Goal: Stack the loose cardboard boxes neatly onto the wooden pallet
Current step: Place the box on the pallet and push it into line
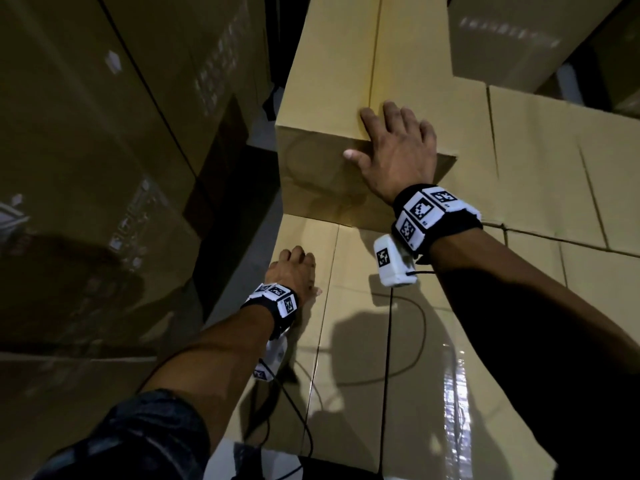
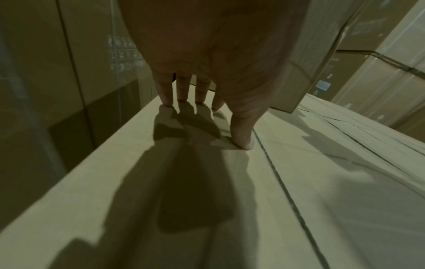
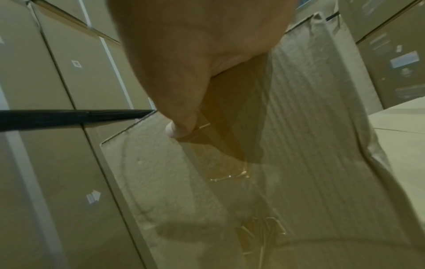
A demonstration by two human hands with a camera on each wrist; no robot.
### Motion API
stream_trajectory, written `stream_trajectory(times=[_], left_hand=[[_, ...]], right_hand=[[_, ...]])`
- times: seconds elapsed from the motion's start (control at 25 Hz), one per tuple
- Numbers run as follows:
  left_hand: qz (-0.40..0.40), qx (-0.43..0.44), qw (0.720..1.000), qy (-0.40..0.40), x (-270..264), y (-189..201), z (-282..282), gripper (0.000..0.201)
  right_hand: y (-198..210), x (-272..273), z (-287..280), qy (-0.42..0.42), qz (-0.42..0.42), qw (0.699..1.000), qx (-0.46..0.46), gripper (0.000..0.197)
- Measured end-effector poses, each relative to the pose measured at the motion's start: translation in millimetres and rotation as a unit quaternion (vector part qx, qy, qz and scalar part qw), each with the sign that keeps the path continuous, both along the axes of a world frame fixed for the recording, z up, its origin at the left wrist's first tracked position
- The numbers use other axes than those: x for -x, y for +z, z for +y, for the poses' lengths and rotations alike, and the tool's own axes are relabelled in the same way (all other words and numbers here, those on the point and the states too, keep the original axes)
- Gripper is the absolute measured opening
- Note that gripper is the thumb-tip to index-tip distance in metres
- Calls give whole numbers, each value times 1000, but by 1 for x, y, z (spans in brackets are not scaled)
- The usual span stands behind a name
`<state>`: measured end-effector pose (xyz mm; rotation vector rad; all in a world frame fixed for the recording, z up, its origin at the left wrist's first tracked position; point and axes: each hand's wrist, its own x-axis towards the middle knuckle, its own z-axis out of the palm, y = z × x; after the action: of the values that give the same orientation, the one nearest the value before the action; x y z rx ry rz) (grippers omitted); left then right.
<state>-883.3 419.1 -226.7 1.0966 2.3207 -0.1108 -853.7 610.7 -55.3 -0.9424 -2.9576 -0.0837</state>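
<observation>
A tan cardboard box (image 1: 329, 81) sits on top of a flat layer of tan boxes (image 1: 363, 341). My right hand (image 1: 372, 136) lies over its near top edge, fingers flat on the lid and thumb spread on the near face. In the right wrist view the thumb (image 3: 181, 127) presses that dented box face (image 3: 299, 145). My left hand (image 1: 304, 271) is lower, near the layer's left edge. Its straight fingertips (image 2: 168, 102) and thumb touch the lower box top (image 2: 230, 200). It holds nothing. No pallet is in view.
Tall stacks of film-wrapped cartons (image 1: 104, 168) stand at the left across a dark narrow gap (image 1: 239, 174). More cartons (image 1: 519, 39) rise at the back right. A thin black cable (image 1: 389, 341) trails over the lower boxes.
</observation>
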Motion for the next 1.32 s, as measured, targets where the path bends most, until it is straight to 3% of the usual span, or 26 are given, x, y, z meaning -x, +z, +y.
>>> stream_trajectory(times=[0.28, 0.64, 0.8, 1.32], left_hand=[[3, 12, 1000, 0, 7, 6, 10, 70], [-4, -17, 1000, 24, 57, 1, 74, 75], [-18, -3, 1000, 25, 66, -5, 82, 67], [-30, 31, 998, 44, 69, 2, 88, 70]], right_hand=[[5, 22, 20, 1, 7, 1000, 19, 69], [5, 34, 37, 13, 14, 1000, 3, 69], [3, 39, 43, 11, 22, 1000, 6, 69], [10, 57, 51, 11, 26, 1000, -8, 66]])
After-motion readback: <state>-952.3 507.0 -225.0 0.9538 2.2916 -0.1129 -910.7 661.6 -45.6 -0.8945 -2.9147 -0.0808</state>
